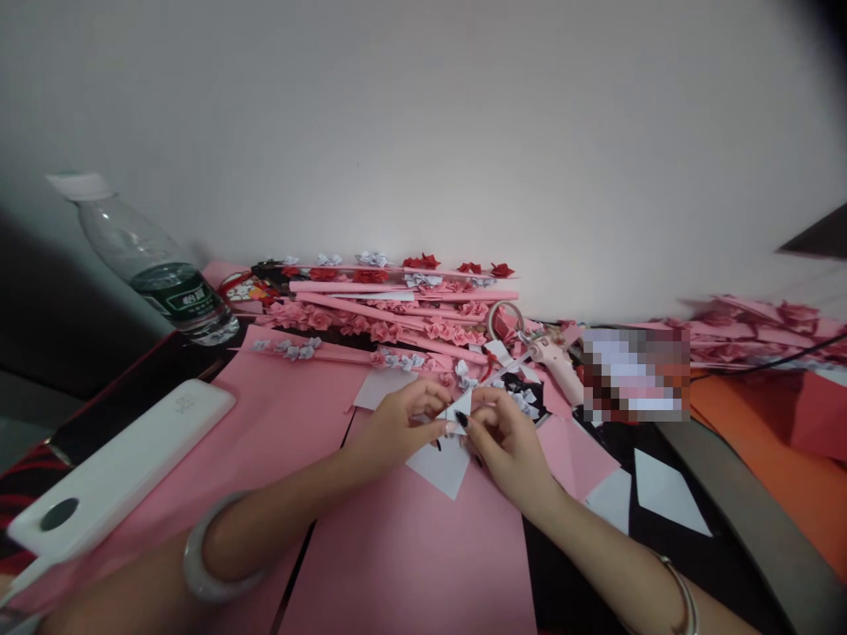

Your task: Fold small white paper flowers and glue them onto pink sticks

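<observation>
Between my two hands is a small folded piece of white paper point(461, 407), its pointed corner facing up. My left hand point(414, 419) pinches its left side with thumb and fingers. On the right side, my right hand point(506, 437) grips it, the dark-nailed thumb pressed on its face. A flat white paper square point(442, 472) lies just below the hands on large pink paper point(423, 556). Some of the fingertips behind the folded piece are hidden.
Pink rolled paper with paper flowers point(390, 326) is piled along the wall. A water bottle point(159, 265) and white power bank point(125, 467) stand left. At right are a glue gun point(556, 362), tape roll point(505, 319), loose white paper point(670, 492) and orange paper point(781, 467).
</observation>
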Tool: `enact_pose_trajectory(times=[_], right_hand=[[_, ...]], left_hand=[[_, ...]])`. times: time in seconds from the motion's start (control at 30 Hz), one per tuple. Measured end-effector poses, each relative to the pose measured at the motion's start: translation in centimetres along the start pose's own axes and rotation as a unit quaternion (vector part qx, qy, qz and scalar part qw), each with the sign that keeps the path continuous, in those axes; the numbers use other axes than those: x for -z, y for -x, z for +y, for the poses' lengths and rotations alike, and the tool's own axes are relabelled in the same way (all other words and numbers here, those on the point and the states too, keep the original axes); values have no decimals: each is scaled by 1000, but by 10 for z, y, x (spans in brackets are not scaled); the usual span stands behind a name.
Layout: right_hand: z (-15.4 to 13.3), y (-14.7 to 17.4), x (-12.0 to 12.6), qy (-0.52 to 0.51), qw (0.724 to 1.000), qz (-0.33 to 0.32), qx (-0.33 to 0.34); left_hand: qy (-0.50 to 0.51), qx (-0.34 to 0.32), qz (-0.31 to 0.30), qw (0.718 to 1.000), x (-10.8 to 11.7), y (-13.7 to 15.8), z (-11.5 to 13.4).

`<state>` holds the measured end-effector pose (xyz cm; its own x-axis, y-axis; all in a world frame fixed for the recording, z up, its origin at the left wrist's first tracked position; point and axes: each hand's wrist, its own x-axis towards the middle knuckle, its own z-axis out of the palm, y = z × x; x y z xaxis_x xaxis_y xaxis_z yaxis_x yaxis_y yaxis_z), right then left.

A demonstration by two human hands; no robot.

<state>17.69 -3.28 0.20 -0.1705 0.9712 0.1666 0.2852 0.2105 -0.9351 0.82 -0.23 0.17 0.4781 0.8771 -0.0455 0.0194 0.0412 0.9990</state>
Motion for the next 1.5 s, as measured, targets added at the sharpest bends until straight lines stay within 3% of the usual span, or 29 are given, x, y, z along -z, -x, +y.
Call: enact_pose_trajectory(times=[0.1,0.23,0.33,0.4,0.63,0.83,1.03,1.2,1.37,1.5], right_hand=[[-2,1,4,109,992,15,57],[1,2,11,256,952,18,166],[5,4,16,321,917,12,238],[6,5,18,331,907,13,259],[1,3,20,250,920,39,298],[-5,2,22,193,940,39,277],[-6,3,25,225,924,27,307],[-4,4,25,235,909,4,344],[-4,6,24,205,919,4,336],[-4,8,20,149,955,18,258]], left_hand=[[-12,8,-3,1000,0,1,2],[-13,6,-30,999,-3,3,4],[-15,19,-51,998,-4,3,4],[-25,29,-65,997,-4,3,3],[-13,59,-112,992,0,0,2],[-12,48,-132,990,2,0,7],[82,138,-154,975,1,3,4],[98,147,-144,974,0,4,4],[116,158,-144,970,0,6,5],[112,150,-137,973,-1,7,6]])
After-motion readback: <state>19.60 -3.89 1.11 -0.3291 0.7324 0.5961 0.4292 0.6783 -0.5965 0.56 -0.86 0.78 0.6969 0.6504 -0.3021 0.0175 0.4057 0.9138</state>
